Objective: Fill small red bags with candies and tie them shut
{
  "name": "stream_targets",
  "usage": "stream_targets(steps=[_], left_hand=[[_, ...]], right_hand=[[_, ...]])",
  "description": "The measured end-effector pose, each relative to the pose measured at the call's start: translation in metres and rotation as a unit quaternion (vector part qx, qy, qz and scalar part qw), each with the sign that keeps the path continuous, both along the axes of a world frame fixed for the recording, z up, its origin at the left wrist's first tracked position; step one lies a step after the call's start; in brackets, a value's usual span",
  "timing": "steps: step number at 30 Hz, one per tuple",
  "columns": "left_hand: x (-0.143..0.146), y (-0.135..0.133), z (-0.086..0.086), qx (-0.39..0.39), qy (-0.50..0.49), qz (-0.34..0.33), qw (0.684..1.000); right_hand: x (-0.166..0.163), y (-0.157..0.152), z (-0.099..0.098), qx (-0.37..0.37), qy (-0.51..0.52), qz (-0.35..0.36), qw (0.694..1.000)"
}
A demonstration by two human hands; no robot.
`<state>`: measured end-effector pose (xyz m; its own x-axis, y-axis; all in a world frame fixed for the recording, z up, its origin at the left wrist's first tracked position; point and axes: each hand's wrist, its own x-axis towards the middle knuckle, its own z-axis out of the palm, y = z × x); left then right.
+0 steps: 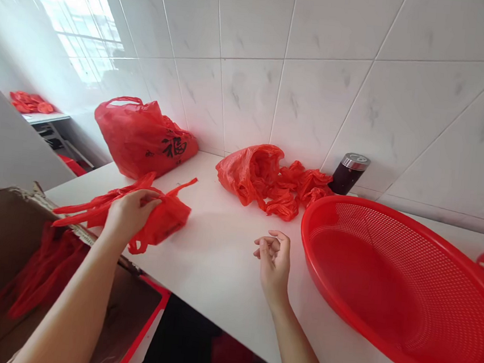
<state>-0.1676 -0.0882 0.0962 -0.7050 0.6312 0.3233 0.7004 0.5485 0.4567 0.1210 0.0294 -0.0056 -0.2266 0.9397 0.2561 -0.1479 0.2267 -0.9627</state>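
My left hand point(133, 214) is closed on a red plastic bag point(172, 220), its fingers pinching it near the middle above the table's left edge. Loose handles of the bag trail to the left, and a full part hangs to the right of my fingers. My right hand point(274, 259) hovers above the white table point(221, 259), fingers loosely curled and apart, with nothing in it. It is nearest to the large red plastic basket point(370, 274), whose rim stands just to its right without contact.
A full red bag with black characters point(143, 138) leans by the tiled wall. Beside it lie crumpled red bags point(253, 174) and a dark jar with a silver lid point(349, 173). At the lower left, an open cardboard box point(2, 227) holds red bags point(45, 271).
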Motion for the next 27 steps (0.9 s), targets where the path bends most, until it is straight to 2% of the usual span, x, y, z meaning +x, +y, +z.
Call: stream_targets(steps=[2,4,6,9,12,15,19,23,27], left_hand=[[-0.003,-0.004,-0.001,0.001,0.025,0.027,0.999],[0.004,-0.004,-0.004,-0.007,0.055,0.026,0.998],[0.017,-0.001,-0.010,-0.024,0.058,-0.012,0.998],[0.037,0.006,-0.024,-0.071,0.006,-0.087,0.994],[0.053,0.014,-0.042,-0.120,-0.034,-0.146,0.981],[0.071,0.032,-0.054,-0.134,-0.054,-0.225,0.964],[0.112,0.090,-0.054,-0.080,-0.039,-0.326,0.941],[0.166,0.167,-0.050,-0.022,-0.010,-0.419,0.908],[0.193,0.219,-0.060,-0.033,-0.014,-0.417,0.908]], right_hand=[[-0.001,-0.001,-0.001,0.006,-0.005,0.005,1.000],[-0.001,-0.001,-0.002,0.008,-0.009,0.007,1.000],[-0.002,-0.001,-0.003,0.007,-0.012,0.010,1.000],[-0.001,0.001,-0.005,0.005,-0.020,0.011,1.000],[-0.003,0.003,-0.009,0.005,-0.030,0.008,1.000],[-0.006,0.003,-0.012,0.007,-0.034,0.009,0.999],[-0.008,0.008,-0.015,0.019,-0.073,-0.004,0.997],[-0.002,0.026,-0.018,0.007,-0.065,-0.104,0.992],[0.008,0.045,-0.022,0.022,-0.047,-0.157,0.986]])
